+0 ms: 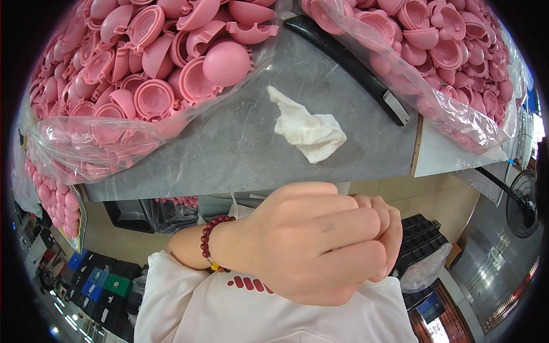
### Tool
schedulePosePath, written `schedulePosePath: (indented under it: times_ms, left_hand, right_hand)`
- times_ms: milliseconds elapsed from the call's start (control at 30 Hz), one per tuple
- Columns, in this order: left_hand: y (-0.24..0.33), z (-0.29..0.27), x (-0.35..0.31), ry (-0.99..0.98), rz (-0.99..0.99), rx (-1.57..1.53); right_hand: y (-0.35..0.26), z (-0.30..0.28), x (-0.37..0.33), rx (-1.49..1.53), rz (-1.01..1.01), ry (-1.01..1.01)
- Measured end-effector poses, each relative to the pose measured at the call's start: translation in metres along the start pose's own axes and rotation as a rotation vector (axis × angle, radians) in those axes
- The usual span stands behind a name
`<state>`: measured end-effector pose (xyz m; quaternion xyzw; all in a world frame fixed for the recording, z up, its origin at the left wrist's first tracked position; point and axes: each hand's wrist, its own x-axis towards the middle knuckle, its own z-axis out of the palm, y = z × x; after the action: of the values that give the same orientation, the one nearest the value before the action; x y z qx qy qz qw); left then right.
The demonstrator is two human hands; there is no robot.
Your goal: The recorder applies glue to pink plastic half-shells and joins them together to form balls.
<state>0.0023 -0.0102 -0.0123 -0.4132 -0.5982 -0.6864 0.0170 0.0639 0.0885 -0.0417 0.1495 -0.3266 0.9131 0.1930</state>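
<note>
My left hand [309,240], with a dark red bead bracelet [209,243] at the wrist, is held close to my chest below the table edge and wraps over my right hand [390,231]. Only the curled knuckles of my right hand show at the right side. Both sets of fingers are closed, and nothing shows inside them. A crumpled white cloth [309,130] lies on the grey table [240,148] just beyond the hands, touching neither.
Clear plastic bags hold several pink plastic half-shells at the left [143,74] and right [452,51] of the table. A long black bar [349,63] lies between them. Black crates [420,234] and a standing fan [523,206] are on the floor to the right.
</note>
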Motion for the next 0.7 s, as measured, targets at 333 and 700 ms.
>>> schedulePosePath:
  times_ms: [333, 700]
  left_hand:
    - [-0.0006, -0.0027, 0.0003, -0.019, -0.059, -0.144]
    - [-0.0028, 0.0001, -0.0042, -0.104, -0.076, -0.258]
  right_hand:
    - [-0.005, 0.0037, -0.0028, -0.082, 0.091, 0.073]
    - [-0.0029, 0.0017, -0.0039, -0.251, -0.043, 0.081]
